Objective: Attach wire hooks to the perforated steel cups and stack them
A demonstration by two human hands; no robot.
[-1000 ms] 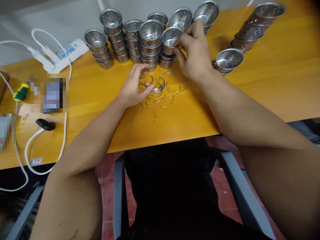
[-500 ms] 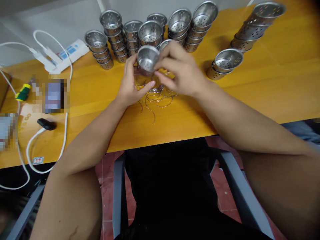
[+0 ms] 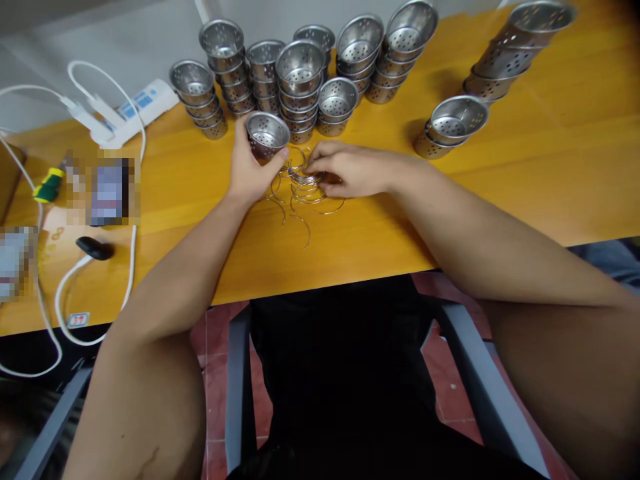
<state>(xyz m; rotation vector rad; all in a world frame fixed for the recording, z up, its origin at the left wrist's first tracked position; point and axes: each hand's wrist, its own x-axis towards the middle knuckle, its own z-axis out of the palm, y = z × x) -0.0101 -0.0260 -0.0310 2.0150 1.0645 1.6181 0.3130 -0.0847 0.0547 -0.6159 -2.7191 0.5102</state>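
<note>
While the left hand [image 3: 245,168] pinches a silver, round, perforated metal cup [image 3: 268,135] between thumb and fingers, mouth upward | the right hand [image 3: 351,170] has bent fingers at thin, curved, silver wires [image 3: 304,179] just beside; whether it pinches one, I cannot tell | better: cup steady, one wire separated gently

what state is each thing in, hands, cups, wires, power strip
Left hand: closed around a cup
Held cup: mouth up
Right hand: bent, at the wires; whether gripping one, can't tell
Wires: curved, loose, heaped
Stacked cups: nested, mouths up
Power strip: plugs inserted
</note>
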